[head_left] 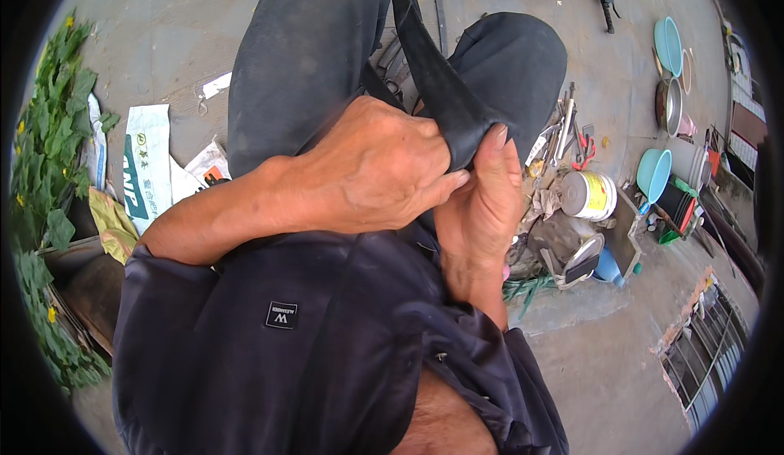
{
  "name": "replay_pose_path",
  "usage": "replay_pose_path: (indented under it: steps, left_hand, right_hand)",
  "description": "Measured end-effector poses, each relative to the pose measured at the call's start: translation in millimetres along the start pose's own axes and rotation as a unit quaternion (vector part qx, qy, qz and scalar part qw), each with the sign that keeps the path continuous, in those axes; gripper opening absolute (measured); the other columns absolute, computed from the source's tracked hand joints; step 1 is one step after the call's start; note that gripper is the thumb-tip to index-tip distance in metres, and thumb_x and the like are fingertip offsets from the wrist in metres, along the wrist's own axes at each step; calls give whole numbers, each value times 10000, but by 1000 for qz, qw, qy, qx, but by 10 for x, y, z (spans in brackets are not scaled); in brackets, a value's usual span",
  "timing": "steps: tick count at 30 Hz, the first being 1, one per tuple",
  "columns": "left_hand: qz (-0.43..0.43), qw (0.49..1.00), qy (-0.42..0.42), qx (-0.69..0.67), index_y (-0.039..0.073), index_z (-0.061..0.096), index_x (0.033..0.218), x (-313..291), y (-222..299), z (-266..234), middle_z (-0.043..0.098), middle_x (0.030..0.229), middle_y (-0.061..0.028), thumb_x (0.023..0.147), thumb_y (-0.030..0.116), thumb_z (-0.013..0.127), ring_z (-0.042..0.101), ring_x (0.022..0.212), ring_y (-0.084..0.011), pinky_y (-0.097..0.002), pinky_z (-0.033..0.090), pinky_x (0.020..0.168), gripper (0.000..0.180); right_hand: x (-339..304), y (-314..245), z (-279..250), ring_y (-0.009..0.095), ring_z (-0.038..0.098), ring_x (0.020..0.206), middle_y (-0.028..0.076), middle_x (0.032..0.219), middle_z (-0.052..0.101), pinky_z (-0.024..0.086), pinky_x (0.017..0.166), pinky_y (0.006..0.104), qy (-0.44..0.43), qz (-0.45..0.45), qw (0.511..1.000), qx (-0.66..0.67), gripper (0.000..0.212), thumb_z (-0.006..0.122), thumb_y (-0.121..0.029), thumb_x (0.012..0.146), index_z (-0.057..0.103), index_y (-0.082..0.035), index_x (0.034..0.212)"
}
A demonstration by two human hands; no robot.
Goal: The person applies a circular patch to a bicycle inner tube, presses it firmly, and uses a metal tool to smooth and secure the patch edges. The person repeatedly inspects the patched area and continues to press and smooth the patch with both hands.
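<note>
A flat black rubber inner tube (441,79) comes down from the top between my knees and is folded over at my hands. My left hand (380,165) reaches across from the left, knuckles up, its curled fingers gripping the tube by the fold. From below, my right hand (483,198) pinches the folded end, with the thumb upright along its right side. The two hands nearly meet at the fold. What lies beneath the fold, inside the fingers, is hidden.
Hand tools (565,124) lie on the concrete right of my knee, near a white-and-yellow bucket (588,194). Turquoise basins (654,176) stand farther right. A printed sack (147,161) and leafy plants (57,128) are at left. Part of a bicycle (606,2) shows at top right.
</note>
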State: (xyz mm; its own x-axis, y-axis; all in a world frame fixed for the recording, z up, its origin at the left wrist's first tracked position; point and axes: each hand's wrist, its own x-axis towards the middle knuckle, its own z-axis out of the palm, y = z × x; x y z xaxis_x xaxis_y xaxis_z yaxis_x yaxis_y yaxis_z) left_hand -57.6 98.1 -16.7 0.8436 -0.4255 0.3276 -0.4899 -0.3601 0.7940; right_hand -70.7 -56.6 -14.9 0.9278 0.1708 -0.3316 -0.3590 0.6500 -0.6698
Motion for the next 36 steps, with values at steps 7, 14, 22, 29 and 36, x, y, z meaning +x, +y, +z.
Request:
replay_pose_path:
  steps: [7, 14, 22, 29, 36]
  left_hand:
    - [-98, 994, 33, -37, -5, 520, 590, -71, -181, 209, 535, 570, -176, 786, 176, 727, 559, 513, -342, -412, 422, 456, 338]
    - [-240, 899, 180, -318, -33, 613, 825, -94, -59, 247, 437, 638, -38, 971, 340, 607, 397, 607, -101, -285, 396, 554, 401]
    - [-323, 808, 150, -469, -46, 648, 1120, -197, 108, 64, 560, 1075, -28, 993, 287, 577, 501, 1006, -114, -277, 380, 927, 363]
    - [-267, 813, 201, -477, -39, 671, 1094, -214, 134, 57, 576, 1123, -28, 967, 154, 611, 521, 993, -98, -258, 421, 874, 239]
    - [-244, 806, 197, -502, -50, 662, 1105, -273, 75, 45, 562, 1189, -42, 938, 100, 637, 541, 994, -92, -235, 442, 835, 226]
  right_hand:
    - [258, 123, 18, 81, 600, 831, 26, 941, 670, 484, 773, 232, 83, 42, 994, -63, 235, 570, -231, 1006, 658, -15, 1032]
    - [196, -81, -107, 133, 624, 986, 84, 1066, 677, 480, 895, 275, -46, -16, 976, -214, 297, 518, -216, 1026, 623, 38, 1140]
    - [90, -119, -65, 92, 585, 868, 46, 1005, 669, 462, 781, 230, -70, -108, 931, -341, 231, 624, -148, 959, 667, 30, 1101]
    - [56, -177, 58, 164, 634, 877, 103, 1016, 687, 485, 773, 253, -120, -154, 880, -433, 239, 722, -36, 842, 687, 17, 1073]
    - [51, -186, 110, 209, 641, 803, 106, 952, 685, 493, 718, 276, -124, -214, 835, -491, 209, 728, 0, 804, 707, 7, 1011]
